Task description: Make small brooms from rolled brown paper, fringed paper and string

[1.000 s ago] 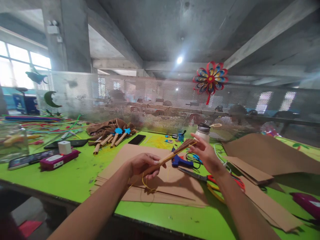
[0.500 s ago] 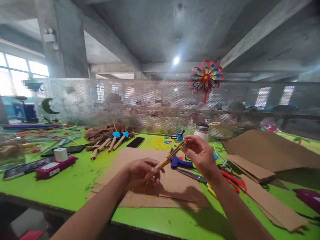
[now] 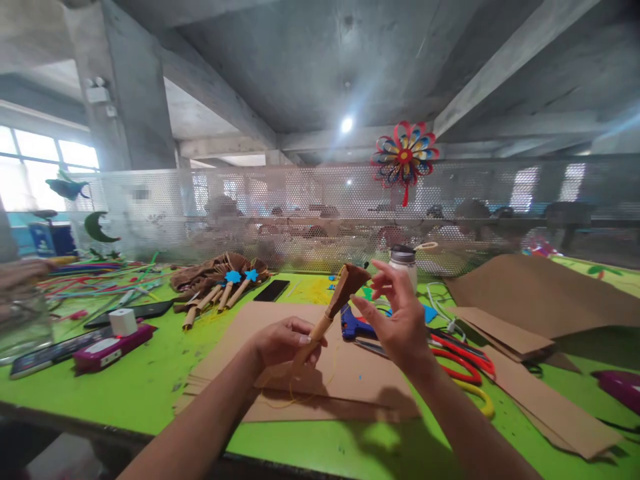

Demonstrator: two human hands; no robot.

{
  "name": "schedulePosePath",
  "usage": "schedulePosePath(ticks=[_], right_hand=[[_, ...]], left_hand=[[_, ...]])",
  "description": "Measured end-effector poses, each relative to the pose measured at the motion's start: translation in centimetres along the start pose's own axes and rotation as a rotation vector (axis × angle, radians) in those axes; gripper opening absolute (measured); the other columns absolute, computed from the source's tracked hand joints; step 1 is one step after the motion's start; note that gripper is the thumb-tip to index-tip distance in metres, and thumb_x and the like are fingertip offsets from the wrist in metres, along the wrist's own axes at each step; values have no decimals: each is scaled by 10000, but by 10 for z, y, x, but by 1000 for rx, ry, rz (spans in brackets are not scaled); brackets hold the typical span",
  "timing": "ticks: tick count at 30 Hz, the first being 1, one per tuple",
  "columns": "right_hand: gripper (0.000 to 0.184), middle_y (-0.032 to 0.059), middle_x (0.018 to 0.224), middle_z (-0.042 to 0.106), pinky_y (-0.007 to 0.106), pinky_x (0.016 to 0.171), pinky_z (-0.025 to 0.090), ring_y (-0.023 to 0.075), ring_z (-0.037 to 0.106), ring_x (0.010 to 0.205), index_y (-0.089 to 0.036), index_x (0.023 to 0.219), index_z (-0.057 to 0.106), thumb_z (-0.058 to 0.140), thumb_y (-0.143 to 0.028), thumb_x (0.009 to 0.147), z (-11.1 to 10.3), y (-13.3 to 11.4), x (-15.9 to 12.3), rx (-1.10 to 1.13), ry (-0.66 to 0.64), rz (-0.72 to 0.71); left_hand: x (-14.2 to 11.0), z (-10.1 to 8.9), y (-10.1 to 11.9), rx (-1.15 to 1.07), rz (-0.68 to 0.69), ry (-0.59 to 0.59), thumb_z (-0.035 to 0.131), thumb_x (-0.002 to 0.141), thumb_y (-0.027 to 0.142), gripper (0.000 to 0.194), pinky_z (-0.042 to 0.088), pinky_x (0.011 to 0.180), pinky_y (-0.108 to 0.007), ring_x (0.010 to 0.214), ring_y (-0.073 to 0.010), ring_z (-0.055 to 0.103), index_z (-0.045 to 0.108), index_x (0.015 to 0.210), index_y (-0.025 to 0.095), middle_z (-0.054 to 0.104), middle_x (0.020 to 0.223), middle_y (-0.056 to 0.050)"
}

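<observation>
Pinched in my left hand (image 3: 286,341) is the tan rolled handle of a small brown paper fan (image 3: 346,291). The fan tilts up to the right, and its dark brown head flares out at the top. My right hand (image 3: 397,310) is beside that head, fingers apart and holding nothing. Yellow thread (image 3: 291,393) hangs in a loop below the handle. Under both hands lies a stack of brown paper sheets (image 3: 240,360). A blue glue gun (image 3: 357,325) rests behind the fan, partly hidden by it and my right hand.
Several similar fans with blue stars (image 3: 233,277) lie at the back left, near a black phone (image 3: 271,290). A purple power strip (image 3: 114,347) sits left. Scissors with red handles (image 3: 457,363) and folded brown paper (image 3: 550,407) are right. A jar (image 3: 403,261) stands behind.
The brown fan head has spread from a narrow edge-on strip into a flared shape. My right hand has let go of its tip and opened. My left hand still grips the handle.
</observation>
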State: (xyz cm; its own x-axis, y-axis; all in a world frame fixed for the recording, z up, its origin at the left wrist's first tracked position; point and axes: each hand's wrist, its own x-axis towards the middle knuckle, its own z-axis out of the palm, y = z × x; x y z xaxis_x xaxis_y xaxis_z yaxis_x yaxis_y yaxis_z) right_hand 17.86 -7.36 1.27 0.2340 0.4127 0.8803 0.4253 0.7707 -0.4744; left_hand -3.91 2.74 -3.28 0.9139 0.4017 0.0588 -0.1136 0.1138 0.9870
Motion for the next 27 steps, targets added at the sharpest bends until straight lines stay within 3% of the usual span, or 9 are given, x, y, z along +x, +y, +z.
schedulePosePath(ticks=[3,9,13,18,20,22,24,27], right_hand=[[583,47,987,519,321,690,498,178,544,853,-263,1252,445,680,-372,729,5,8,-2,149,11,120],[478,52,924,598,286,635,500,162,580,766,-205,1158,517,661,-389,741,7,7,-1,317,-45,307],[301,6,681,616,246,519,470,124,560,560,-171,969,597,649,-377,756,4,2,-2,401,-149,383],[269,-8,630,613,218,456,441,103,539,495,-158,870,605,663,-388,744,5,6,-4,396,-141,460],[279,-11,609,610,218,440,445,103,538,474,-153,827,607,674,-405,727,8,10,-6,379,-122,508],[294,-11,590,611,224,434,460,105,544,459,-147,786,608,688,-418,705,12,14,-9,385,-93,583],[312,-6,588,621,233,440,479,108,555,451,-141,773,612,707,-423,680,17,17,-12,428,-72,682],[338,11,597,642,247,468,506,118,583,473,-126,764,629,752,-408,624,23,19,-18,517,-48,804]], left_hand=[[0,5,3,-17,10,16,688,666,279,333,445,579,-272,599,-191,620,694,894,36,652,683,-123],[-1,8,5,-31,42,14,671,686,292,323,452,556,-272,566,-187,617,697,870,27,641,642,-116],[-2,4,6,-5,10,-23,631,729,290,350,458,547,-272,561,-186,619,684,934,11,645,625,-120],[-5,6,18,101,-22,-38,614,747,261,391,491,684,-346,706,-218,651,621,1085,65,690,807,-142],[-4,9,27,219,18,40,635,731,249,391,471,804,-387,834,-231,643,615,1094,106,688,925,-136],[-2,16,39,379,97,222,648,729,251,380,447,867,-377,918,-216,618,613,1092,143,678,994,-113],[1,28,52,552,199,437,622,767,308,327,454,856,-363,939,-205,606,616,1051,145,674,996,-106],[7,54,66,899,296,610,565,807,357,311,451,851,-343,943,-193,598,619,1019,135,666,1018,-102]])
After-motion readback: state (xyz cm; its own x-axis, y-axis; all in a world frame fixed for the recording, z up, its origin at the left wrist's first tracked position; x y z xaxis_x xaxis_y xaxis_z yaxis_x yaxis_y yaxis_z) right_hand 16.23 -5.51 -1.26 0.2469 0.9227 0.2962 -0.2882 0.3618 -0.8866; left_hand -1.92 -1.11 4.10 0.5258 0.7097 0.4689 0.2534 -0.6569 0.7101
